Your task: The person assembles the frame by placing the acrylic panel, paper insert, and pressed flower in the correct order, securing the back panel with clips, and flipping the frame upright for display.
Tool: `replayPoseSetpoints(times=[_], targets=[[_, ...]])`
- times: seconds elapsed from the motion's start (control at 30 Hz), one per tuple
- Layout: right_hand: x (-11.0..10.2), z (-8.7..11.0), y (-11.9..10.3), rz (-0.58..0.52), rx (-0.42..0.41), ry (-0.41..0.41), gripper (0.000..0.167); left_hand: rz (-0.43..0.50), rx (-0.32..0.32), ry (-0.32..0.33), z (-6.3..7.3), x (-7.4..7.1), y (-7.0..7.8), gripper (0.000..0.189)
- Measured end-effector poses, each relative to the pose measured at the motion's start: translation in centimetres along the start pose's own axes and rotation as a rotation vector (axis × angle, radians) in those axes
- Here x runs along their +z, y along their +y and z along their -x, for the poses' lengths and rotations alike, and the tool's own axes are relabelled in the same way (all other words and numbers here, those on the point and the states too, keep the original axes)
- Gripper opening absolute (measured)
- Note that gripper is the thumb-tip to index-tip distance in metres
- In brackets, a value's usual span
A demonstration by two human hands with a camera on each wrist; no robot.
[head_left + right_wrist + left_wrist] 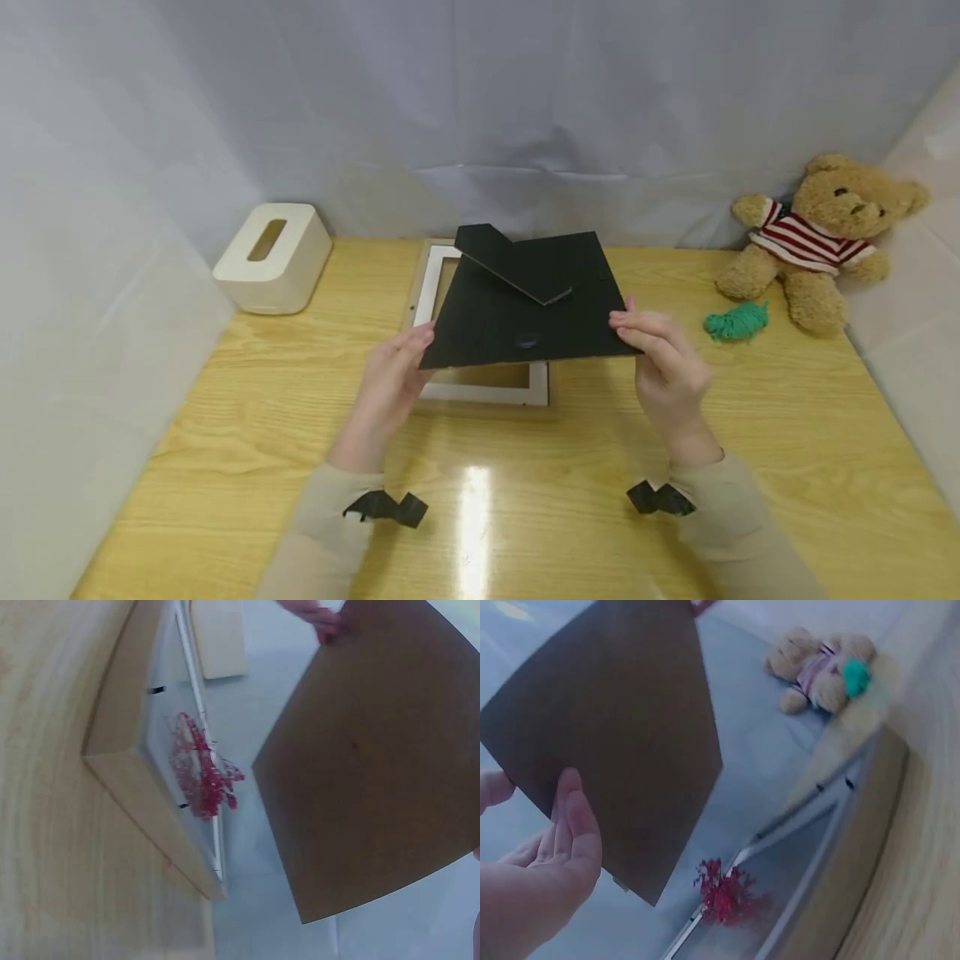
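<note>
Both hands hold a picture-frame backing board (480,329) above the table, black on top with a folding stand leg (498,258) partly raised. My left hand (390,379) pinches its near left corner, while the right hand (667,358) pinches the right edge near the front corner. Seen from the wrists, the board's underside (637,735) is plain brown. Below it lies a wooden picture frame (483,395) with a white inner border, partly covered by the board. Red dried flowers (206,772) sit inside the frame in the wrist views; the board hides them from the head view.
A white tissue box (273,258) stands at the back left. At the back right a teddy bear (813,237) in a striped shirt leans by the curtain, with a green yarn bundle (737,322) before it. Pale curtains (465,100) enclose the wooden table (255,467).
</note>
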State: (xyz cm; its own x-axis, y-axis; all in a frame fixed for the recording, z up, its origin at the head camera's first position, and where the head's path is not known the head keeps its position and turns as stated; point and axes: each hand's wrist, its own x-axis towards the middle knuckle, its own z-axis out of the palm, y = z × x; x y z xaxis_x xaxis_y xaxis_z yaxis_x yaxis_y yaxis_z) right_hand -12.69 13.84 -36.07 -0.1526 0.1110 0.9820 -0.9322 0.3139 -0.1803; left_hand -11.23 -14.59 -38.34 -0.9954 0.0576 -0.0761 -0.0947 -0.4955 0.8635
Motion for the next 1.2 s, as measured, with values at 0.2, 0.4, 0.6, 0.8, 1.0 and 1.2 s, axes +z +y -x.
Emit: replayPoseSetpoints(times=[0.2, 0.4, 0.6, 0.8, 1.0, 1.2], targets=[[-0.2, 0.6, -0.2, -0.026, 0.020, -0.057, 0.016, 0.036, -0.033, 0.020, -0.3, -0.2, 0.3, 0.029], [-1.0, 1.3, -0.1, -0.028, 0.122, -0.143, 0.013, 0.019, -0.057, 0.031, -0.6, -0.6, 0.2, 0.029], [-2.2, 3.5, 0.6, -0.013, 0.438, -0.239, 0.039, 0.047, -0.044, 0.117, -0.7, -0.6, 0.2, 0.030], [-2.6, 5.0, 0.3, -0.163, 0.907, -0.304, 0.036, 0.105, 0.031, 0.141, -0.7, -0.1, 0.1, 0.031], [-2.4, 9.3, 1.9, -0.817, 1.084, -0.200, 0.038, 0.120, 0.114, 0.209, -0.4, 0.4, -0.5, 0.039], [0.1, 8.2, -0.1, -0.891, 1.242, -0.289, 0.044, 0.177, 0.208, 0.230, 0.4, 1.7, -2.0, 0.028]])
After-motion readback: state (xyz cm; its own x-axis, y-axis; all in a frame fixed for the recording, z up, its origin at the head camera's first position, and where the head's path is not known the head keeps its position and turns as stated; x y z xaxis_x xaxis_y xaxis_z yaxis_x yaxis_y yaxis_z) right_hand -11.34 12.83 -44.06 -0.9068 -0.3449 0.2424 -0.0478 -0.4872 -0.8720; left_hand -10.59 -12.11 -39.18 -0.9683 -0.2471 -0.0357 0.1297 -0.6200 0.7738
